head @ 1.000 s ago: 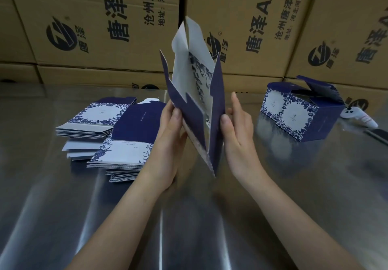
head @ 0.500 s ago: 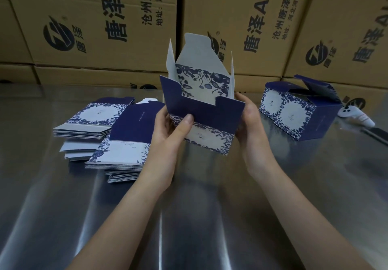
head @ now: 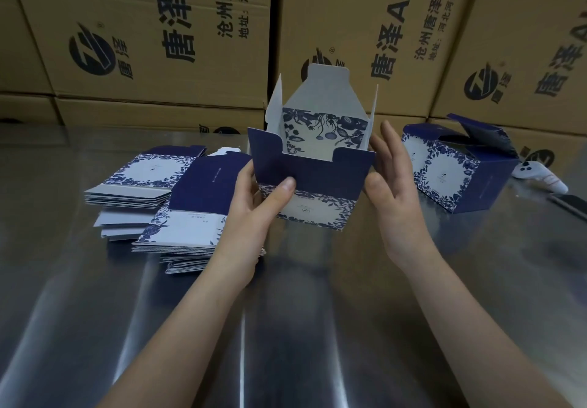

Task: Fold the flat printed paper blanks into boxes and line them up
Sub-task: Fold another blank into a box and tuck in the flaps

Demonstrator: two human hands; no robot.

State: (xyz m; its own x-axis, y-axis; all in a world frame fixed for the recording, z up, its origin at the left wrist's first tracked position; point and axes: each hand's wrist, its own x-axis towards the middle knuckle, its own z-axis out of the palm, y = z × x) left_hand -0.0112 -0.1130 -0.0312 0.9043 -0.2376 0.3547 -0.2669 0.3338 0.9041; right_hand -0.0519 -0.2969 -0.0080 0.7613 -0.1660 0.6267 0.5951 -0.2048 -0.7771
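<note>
Currently the part-formed box is held above the metal surface, between the two hands and at mid-view. The left hand grips its left end, with the thumb pressed on the navy front panel and the fingers curled behind. The right hand has its fingers straight, palm facing the box's right end and just beside it; contact cannot be confirmed.

The box mouth faces up. Its rear lid flap and both end flaps stand upright, white side inward, and the inner back wall carries a blue floral print. The long axis runs left to right.

A finished box sits on the surface to the right, well apart from the hands, with its lid flap raised; its contents cannot be seen. Two stacks of flat blanks lie to the left, the nearer one partly behind the left wrist. A white controller lies just beside the finished box. Printed brown cartons line the back.
</note>
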